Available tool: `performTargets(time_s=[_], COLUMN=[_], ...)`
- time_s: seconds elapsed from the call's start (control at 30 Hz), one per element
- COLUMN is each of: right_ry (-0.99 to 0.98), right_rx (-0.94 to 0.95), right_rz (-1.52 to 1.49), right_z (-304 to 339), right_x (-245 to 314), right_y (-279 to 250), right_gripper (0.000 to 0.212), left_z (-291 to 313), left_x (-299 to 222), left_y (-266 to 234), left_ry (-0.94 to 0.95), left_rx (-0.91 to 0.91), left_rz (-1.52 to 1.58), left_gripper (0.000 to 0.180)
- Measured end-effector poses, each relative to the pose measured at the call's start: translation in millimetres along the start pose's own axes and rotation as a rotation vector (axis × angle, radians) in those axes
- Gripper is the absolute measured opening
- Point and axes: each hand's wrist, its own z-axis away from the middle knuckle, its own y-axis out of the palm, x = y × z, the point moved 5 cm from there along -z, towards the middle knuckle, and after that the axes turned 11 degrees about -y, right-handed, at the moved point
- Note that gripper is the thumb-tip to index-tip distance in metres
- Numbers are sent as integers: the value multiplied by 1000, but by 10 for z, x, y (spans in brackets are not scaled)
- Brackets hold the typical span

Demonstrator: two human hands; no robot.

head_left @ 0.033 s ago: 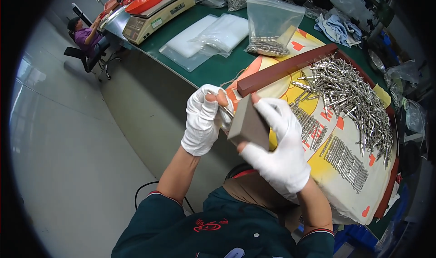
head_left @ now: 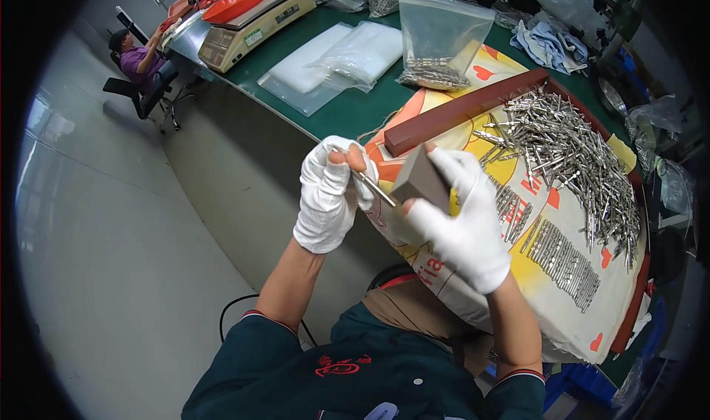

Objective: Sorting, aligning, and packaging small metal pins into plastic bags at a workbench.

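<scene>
My left hand (head_left: 325,198), in a white glove with bare fingertips, pinches a thin shiny metal rod (head_left: 377,190) that points down to the right. Gripped in my gloved right hand (head_left: 470,231) is a grey-brown rectangular block (head_left: 423,180), between thumb and fingers and slightly blurred. The rod's free end lies close to the block's lower left corner; whether they touch I cannot tell. Right of my hands, a heap of metal rod-like parts (head_left: 577,161) is spread on a printed cloth (head_left: 532,316). Nearer me, similar parts lie side by side in a neat row (head_left: 563,265).
Reddish-brown wooden bars (head_left: 466,113) edge the cloth. Behind stand a clear bag of metal parts (head_left: 436,72), stacked plastic bags (head_left: 325,58) and a scale (head_left: 259,32) with an orange tray (head_left: 237,1). A blue rag (head_left: 551,48) lies farther right. Another person (head_left: 140,61) sits far left.
My right hand and the block have shifted right, away from my left hand, so more of the rod shows. My left hand has barely moved.
</scene>
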Motion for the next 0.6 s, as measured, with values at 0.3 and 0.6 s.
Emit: performTargets(time_s=[0.3, 0.6], right_ry=[-524, -484], right_rx=[18, 43], right_rz=[352, 326], right_z=[199, 143], right_x=[470, 414], right_y=[15, -21], right_gripper=[78, 73], left_z=[-31, 65], left_x=[181, 188], left_y=[-39, 16], left_ry=[-145, -263], left_rx=[-222, -221], left_rz=[-85, -8], left_gripper=[30, 27])
